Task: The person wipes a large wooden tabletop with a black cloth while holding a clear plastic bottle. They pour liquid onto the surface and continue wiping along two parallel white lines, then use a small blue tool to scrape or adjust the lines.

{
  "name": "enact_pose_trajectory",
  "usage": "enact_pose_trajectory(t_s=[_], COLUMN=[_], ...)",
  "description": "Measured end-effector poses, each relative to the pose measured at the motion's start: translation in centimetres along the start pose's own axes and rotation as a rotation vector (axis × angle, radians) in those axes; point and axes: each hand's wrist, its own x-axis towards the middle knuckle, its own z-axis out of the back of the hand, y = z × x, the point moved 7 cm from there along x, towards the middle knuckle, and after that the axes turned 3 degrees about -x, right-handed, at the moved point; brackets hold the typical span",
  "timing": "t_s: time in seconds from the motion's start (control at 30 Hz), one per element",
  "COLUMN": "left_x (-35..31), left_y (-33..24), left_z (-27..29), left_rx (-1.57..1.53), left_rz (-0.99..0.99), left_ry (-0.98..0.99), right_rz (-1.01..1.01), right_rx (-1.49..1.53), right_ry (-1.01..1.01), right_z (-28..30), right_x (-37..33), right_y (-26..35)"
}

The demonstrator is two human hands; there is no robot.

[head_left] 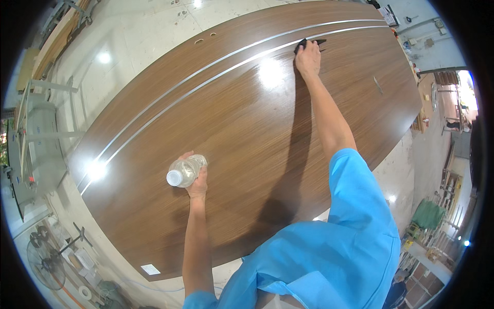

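Beneath my arms lies a large brown wood-grain panel, with two thin silver strips running along its far side. My left hand is wrapped round a clear plastic bottle with a white cap, held over the panel's left part. Stretched far forward, my right hand presses a black cloth onto the panel beside the nearer strip. Its fingers are closed on the cloth, and part of the cloth sticks out to the right. A wet-looking sheen shows on the surface left of that hand.
A white label sits at the panel's near left corner. Small oval holes show near its far edge. On the floor at the lower left stands a fan. A metal frame rack is at the left, and a green bundle at the right.
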Motion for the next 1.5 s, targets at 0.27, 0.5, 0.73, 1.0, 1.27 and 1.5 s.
enact_pose_trajectory(t_s=[0.27,0.5,0.73,1.0,1.27,1.5], left_x=[0.0,-1.1,-3.0,-2.3,-0.4,-1.2], left_y=[-0.2,3.5,7.9,5.5,-1.0,-1.6], left_z=[0.1,3.2,8.9,7.5,0.8,-5.7], left_rx=[-0.097,-0.017,0.589,0.781,0.274,0.276], left_rz=[-0.066,-0.009,0.209,0.301,0.168,0.152], left_ry=[-0.013,-0.223,-0.242,-0.361,-0.459,-0.373], right_rz=[0.476,0.431,0.057,0.306,0.498,-0.466], right_rx=[0.393,0.301,-0.109,0.111,0.640,1.079], right_ry=[0.345,0.342,0.198,0.135,0.346,0.529], right_z=[4.7,1.5,-3.6,-1.1,12.2,14.8], right_x=[-12.3,-5.4,8.7,1.5,-19.2,-16.0], right_y=[28.1,20.3,-15.7,-8.4,1.3,-20.4])
